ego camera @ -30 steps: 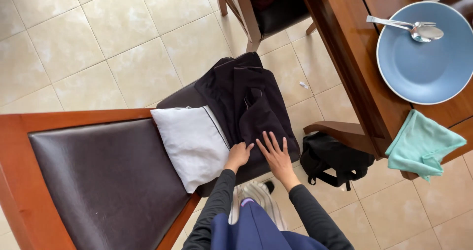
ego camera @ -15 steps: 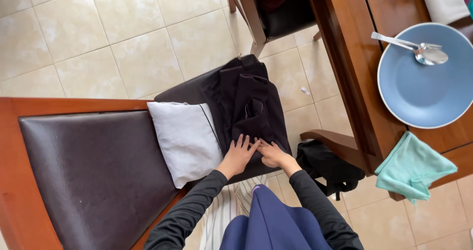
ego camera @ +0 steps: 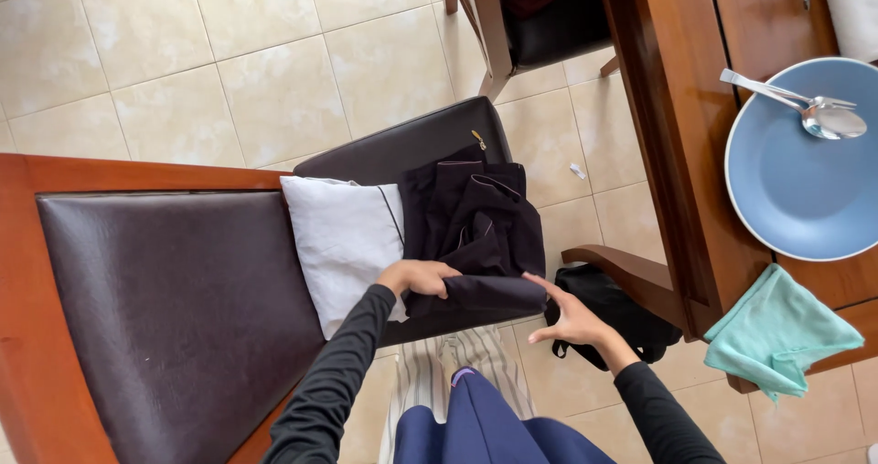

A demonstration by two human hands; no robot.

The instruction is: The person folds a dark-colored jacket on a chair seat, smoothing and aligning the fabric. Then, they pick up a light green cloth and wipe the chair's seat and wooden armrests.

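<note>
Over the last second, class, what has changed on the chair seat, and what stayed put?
The left hand has gripped the dark garment, rolling its near edge up; the right hand slid off to that edge's end. The white folded cloth and blue plate stayed put.

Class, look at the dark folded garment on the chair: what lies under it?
The dark garment rests on the chair seat, beside a white folded cloth. The left hand grips its near fold. Anything beneath it is hidden.
</note>
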